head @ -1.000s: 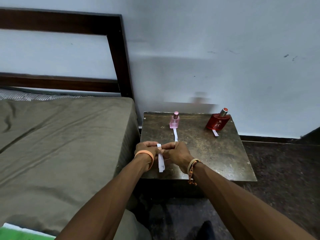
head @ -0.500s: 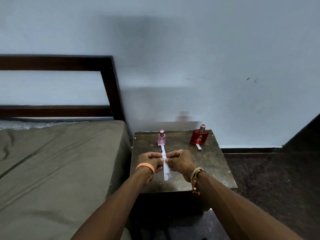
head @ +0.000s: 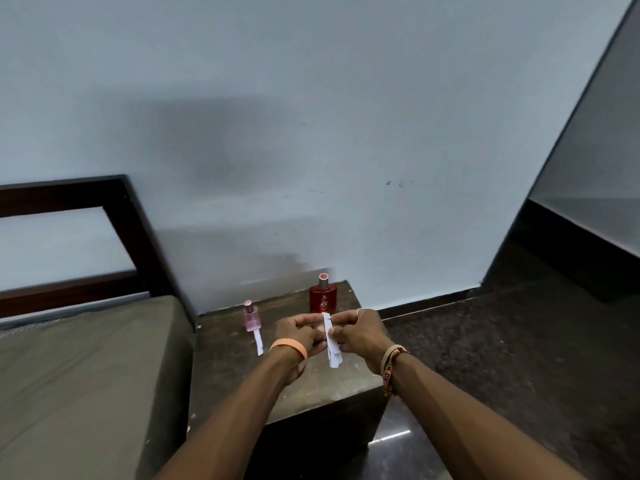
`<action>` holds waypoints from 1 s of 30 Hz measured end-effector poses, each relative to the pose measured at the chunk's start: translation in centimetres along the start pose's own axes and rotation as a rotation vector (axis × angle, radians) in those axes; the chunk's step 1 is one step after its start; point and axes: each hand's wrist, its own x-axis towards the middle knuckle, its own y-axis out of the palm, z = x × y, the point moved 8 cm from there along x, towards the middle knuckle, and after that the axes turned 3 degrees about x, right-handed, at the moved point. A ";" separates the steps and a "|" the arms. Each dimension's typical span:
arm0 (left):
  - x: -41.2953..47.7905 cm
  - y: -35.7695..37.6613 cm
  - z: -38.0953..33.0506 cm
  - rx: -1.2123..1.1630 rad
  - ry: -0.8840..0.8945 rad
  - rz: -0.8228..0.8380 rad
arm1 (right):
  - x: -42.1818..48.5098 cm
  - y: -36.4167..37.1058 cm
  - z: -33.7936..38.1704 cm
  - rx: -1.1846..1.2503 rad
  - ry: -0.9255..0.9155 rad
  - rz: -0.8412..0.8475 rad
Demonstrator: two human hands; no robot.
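Note:
Both hands hold one narrow white paper strip (head: 331,344) upright above the dark bedside table (head: 239,372). My left hand (head: 302,332), with an orange wristband, pinches the strip from the left. My right hand (head: 360,329), with a ring and thread bracelets, pinches it from the right. The strip's lower end hangs free below the fingers. A small pink perfume bottle (head: 250,316) stands at the back of the table with another white strip (head: 258,342) lying in front of it. A red perfume bottle (head: 323,295) stands behind my hands.
A bed with an olive sheet (head: 86,368) and dark wooden headboard (head: 114,195) adjoins the table on the left. A pale wall (head: 346,133) rises behind. Dark speckled floor (head: 502,358) lies to the right, with a side wall (head: 595,161) at the far right.
The camera has tilted up and turned right, so the table sits lower in view. Both hands keep pinching the strip and now appear in front of the red bottle.

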 end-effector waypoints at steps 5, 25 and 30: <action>-0.1 4.8 -0.8 0.052 0.031 0.043 | 0.2 -4.8 0.0 0.025 0.003 -0.078; 5.1 11.0 7.3 0.150 -0.062 0.120 | 5.2 -9.8 -7.9 -0.070 0.077 -0.175; 7.5 11.0 10.8 0.157 -0.137 0.101 | 6.7 -9.4 -10.6 -0.102 0.124 -0.182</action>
